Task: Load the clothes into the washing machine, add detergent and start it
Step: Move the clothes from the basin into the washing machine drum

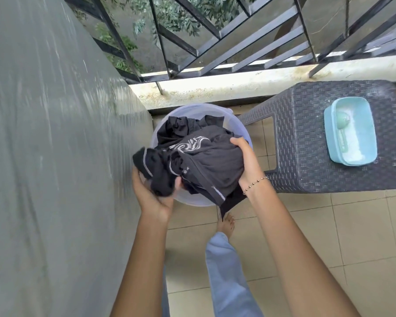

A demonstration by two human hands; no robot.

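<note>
Both hands are on a bundle of black clothes [192,161] with grey piping and a pale swirling print, gathered above a round, translucent pale-lilac plastic basin [242,129] that stands on the beige tiled floor [364,225]. The left hand [153,191] cups the bundle from below and from the near side, its fingers curled around a dark wad of fabric. The right hand [245,161] is clamped over the bundle's far right edge, fingers spread across the cloth, thumb side toward the basin rim; a thin beaded bracelet [255,184] circles that wrist.

The bundle's long axis runs roughly from the left hand across to the right hand, slightly tilted, with the printed part facing up between the two hands. A loose tail of black fabric hangs down below the right wrist, pointing toward a bare foot [226,225] on the tiles. More black cloth lies crumpled in the basin beyond the hands.

To the right of the right hand stands a dark grey woven-pattern plastic stool [318,156], serving as a worktop. On it, well apart from the hand, sits an open light-blue rectangular plastic tub [329,145] holding white powder and a pale green scoop [343,129], its handle lying along the tub's length.

Left of the left hand rises a grey wall [55,156], blurred. Beyond the basin runs a white ledge [238,83] under a black metal railing [215,42].
</note>
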